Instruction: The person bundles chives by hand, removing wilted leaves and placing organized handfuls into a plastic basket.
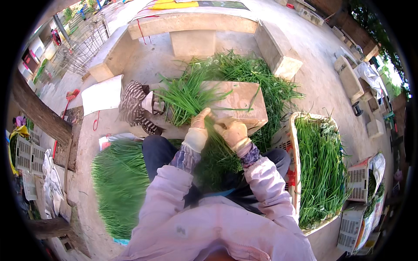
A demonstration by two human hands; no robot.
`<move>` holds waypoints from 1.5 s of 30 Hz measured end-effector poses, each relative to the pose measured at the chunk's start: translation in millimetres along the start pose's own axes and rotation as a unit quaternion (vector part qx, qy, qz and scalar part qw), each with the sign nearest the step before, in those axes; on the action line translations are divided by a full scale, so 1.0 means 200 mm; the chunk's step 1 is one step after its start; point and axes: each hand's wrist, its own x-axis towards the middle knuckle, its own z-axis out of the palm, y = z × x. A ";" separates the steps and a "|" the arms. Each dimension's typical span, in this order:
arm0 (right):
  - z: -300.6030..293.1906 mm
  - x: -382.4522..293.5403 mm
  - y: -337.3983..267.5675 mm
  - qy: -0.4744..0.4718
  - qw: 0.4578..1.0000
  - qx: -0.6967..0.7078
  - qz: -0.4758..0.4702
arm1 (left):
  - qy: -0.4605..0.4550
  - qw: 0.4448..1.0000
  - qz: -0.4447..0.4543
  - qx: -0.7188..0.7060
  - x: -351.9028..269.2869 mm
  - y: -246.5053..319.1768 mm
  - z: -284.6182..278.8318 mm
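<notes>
My left hand (198,125), in a pale glove, closes around a bunch of long green leafy stalks (187,94) whose blades fan out away from me over a stone bench (241,98). Close to its right, my gloved right hand (232,132) has its fingers bent at the lower ends of the stalks; whether it grips them is unclear. More greens (217,163) lie between my knees below the hands. A loose heap of green stalks (251,68) spreads behind and to the right of the bench. A striped cloth (134,104) rests on the bench's left end.
A large pile of greens (120,186) lies on the left. At right stands a plastic crate (297,169) filled with long stalks. Stone benches (192,24) surround the far side. Further crates (351,225) stand at the far right; a wooden post (42,111) leans at left.
</notes>
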 end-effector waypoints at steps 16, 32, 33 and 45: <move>-0.25 -0.17 0.60 -0.006 0.925 -0.238 0.298 | -0.031 0.997 -0.071 -0.009 -0.08 0.07 -0.05; 0.10 -0.10 0.00 -0.060 0.992 -0.108 0.000 | -0.059 0.997 -0.036 -0.045 -0.12 0.09 -0.05; 0.12 -0.08 0.01 -0.073 0.991 -0.114 -0.006 | -0.058 0.997 -0.026 -0.049 -0.13 0.10 -0.05; 0.01 -0.21 0.03 -0.080 0.994 0.019 0.069 | -0.083 0.992 -0.023 -0.097 -0.13 0.12 -0.11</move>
